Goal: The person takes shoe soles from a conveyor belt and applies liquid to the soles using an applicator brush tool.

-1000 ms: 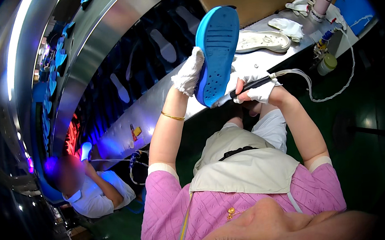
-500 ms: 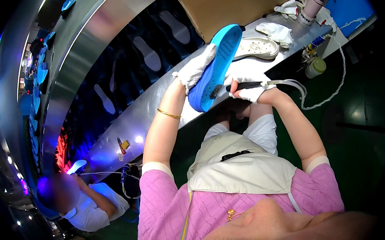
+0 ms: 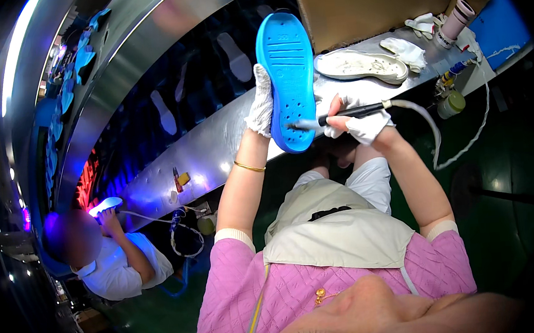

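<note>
My left hand [image 3: 260, 107], in a white glove, grips a blue shoe sole [image 3: 290, 81] by its side. The sole stands lengthwise, its broad face with grooves and small holes toward me. My right hand [image 3: 361, 124] wears a white glove with bare fingertips and is closed on a black-handled brush [image 3: 353, 112]. The brush's bristles touch the sole's lower part, among the holes. A pale hose [image 3: 429, 133] runs from the end of the handle. Beside the sole, a white shoe piece with holes [image 3: 362, 67] lies on the metal ledge.
A cardboard box [image 3: 379, 4] stands behind the metal ledge [image 3: 215, 133]. White gloves [image 3: 404, 53] and a pink tumbler [image 3: 455, 23] are at the right. A dark conveyor carries pale sole shapes [image 3: 234, 57]. At the left, a co-worker [image 3: 121, 257] holds a lit sole.
The blue sole has turned from tilted to nearly upright, its face now more toward me, and shifted slightly left. The brush has stayed at its lower part. The whole view has shifted.
</note>
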{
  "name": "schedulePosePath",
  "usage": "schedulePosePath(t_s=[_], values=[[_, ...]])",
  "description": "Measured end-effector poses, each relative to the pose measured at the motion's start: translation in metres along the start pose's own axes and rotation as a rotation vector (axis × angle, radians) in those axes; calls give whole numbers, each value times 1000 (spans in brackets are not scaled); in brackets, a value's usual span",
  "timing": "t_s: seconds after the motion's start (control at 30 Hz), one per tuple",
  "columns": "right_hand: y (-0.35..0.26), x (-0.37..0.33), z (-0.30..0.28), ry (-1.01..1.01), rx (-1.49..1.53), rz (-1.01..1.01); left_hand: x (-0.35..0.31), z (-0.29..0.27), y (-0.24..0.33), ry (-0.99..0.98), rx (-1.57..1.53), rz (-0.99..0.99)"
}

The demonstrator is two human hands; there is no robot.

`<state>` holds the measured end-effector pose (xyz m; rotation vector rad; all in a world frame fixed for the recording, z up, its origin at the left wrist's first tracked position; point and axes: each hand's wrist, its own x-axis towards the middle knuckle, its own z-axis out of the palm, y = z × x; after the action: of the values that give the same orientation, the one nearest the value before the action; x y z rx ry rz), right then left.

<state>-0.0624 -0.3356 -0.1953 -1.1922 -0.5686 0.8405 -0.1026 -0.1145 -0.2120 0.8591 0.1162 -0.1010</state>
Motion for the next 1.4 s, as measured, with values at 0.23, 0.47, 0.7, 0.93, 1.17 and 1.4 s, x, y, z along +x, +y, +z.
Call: schedulePosePath(t_s=[0.23,0.47,0.7,0.93,1.17,1.4], values=[[14,-25,56,-31,153,108,-35,-17,-2,-58,-92,162],[-4,-29,34,24,412,-63,-74,-4,27,11,-179,450],[3,-33,48,109,61,-235,-105,-43,2,-281,-667,-84],[19,-17,42,280,-248,-305,-113,-18,-62,-106,-561,117],[15,-25,63,79,-213,-379,-110,24,-73,80,-341,77],[13,-36,63,251,-368,-540,-102,21,-76,124,-248,125]])
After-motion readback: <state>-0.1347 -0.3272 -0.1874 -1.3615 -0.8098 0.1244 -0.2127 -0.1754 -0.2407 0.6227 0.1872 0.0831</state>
